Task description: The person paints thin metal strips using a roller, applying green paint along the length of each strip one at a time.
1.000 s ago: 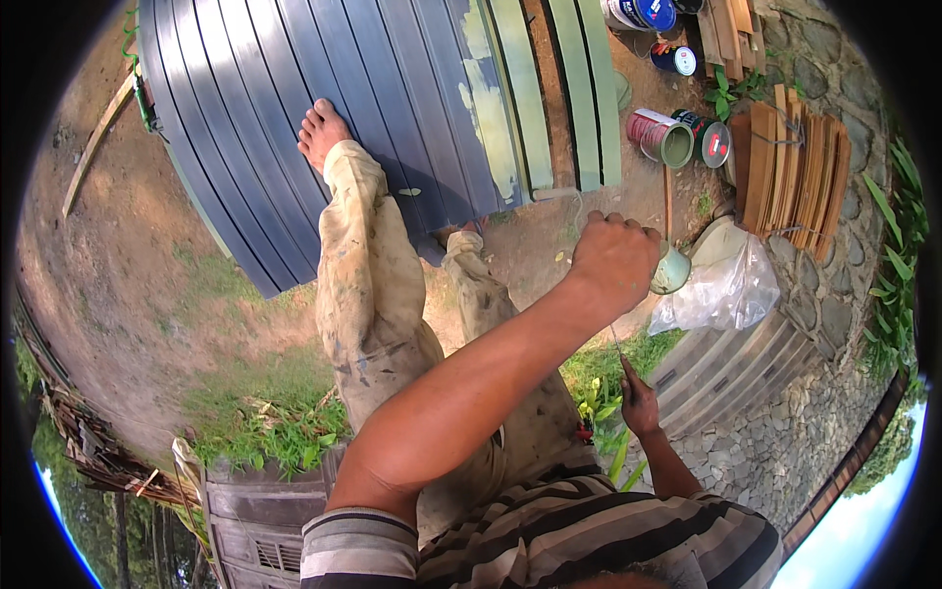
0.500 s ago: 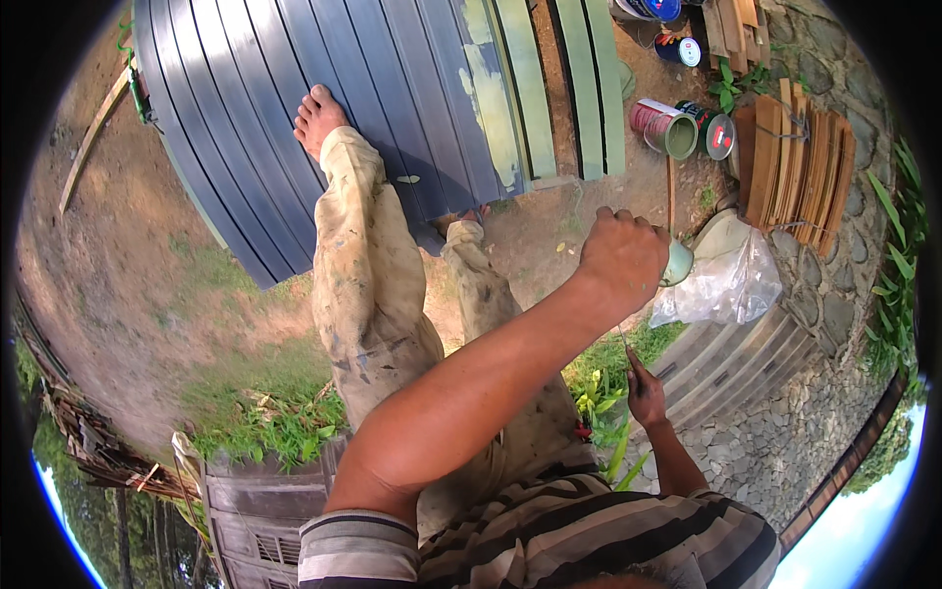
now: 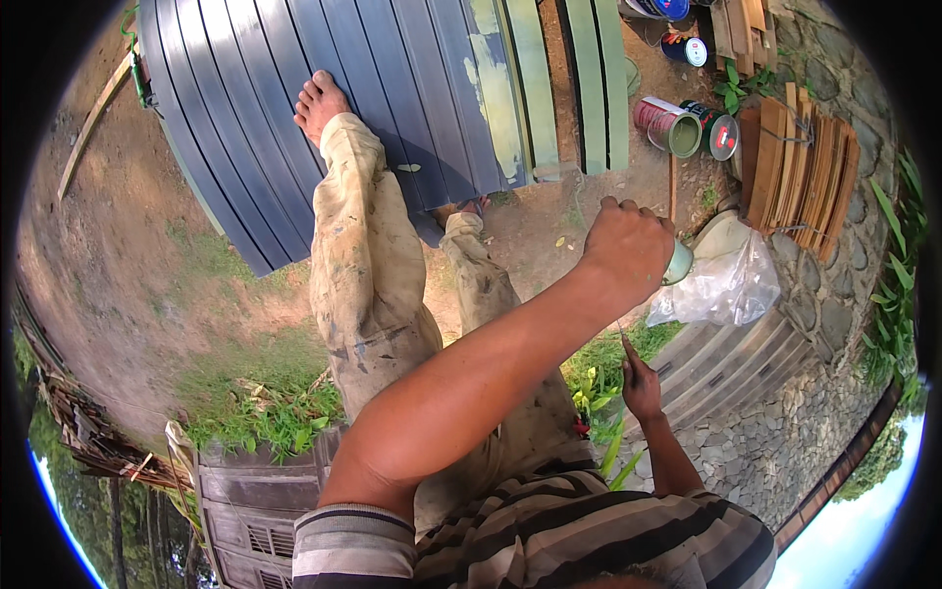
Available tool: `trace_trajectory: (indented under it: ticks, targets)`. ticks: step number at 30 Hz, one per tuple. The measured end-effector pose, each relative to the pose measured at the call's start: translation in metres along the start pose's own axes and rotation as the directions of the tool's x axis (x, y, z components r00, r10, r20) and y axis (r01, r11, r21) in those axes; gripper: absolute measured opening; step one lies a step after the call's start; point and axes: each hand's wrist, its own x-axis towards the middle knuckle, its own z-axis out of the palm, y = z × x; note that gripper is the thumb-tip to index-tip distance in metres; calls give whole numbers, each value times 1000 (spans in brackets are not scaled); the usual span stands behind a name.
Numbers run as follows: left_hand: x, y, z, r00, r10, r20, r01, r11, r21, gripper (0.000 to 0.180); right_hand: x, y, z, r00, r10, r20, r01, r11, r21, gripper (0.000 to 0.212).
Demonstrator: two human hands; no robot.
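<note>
Left hand (image 3: 629, 245) clenched a pale green rounded container (image 3: 679, 263), right hand (image 3: 643, 389) gripped a slim dark handle (image 3: 628, 347), bare foot (image 3: 321, 106) rested on dark-blue ribbed panels (image 3: 257, 177).

Labels (image 3: 724, 138) on red can (image 3: 655, 115), dark can (image 3: 704, 119), navy can (image 3: 676, 49) — lettering illegible

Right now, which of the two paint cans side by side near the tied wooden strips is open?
The red can: its mouth shows green inside, while the dark green can to its right has a grey top closing it.
</note>
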Motion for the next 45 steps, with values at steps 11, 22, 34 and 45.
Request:
trace_trajectory:
  ticks: [11,22,34,45]
  targets:
    - [2,-1,-1,1000,0,10,0,1000,-3,28,12,-14,-7,992,98,75,-93,993,-74,50]
    - [1,-3,-1,1000,-23,-20,23,999,-25,29,-3,-2,-2,987,106,119,-95,991,-89,50]
    - [2,-1,-3,1000,-18,-1,18,1000,8,26,-31,3,-12,1000,-18,6,18,999,31,49]
    - [1,1,-6,1000,-4,16,4,1000,-26,25,-8,-5,-6,1000,-3,-7,2,998,-56,52]
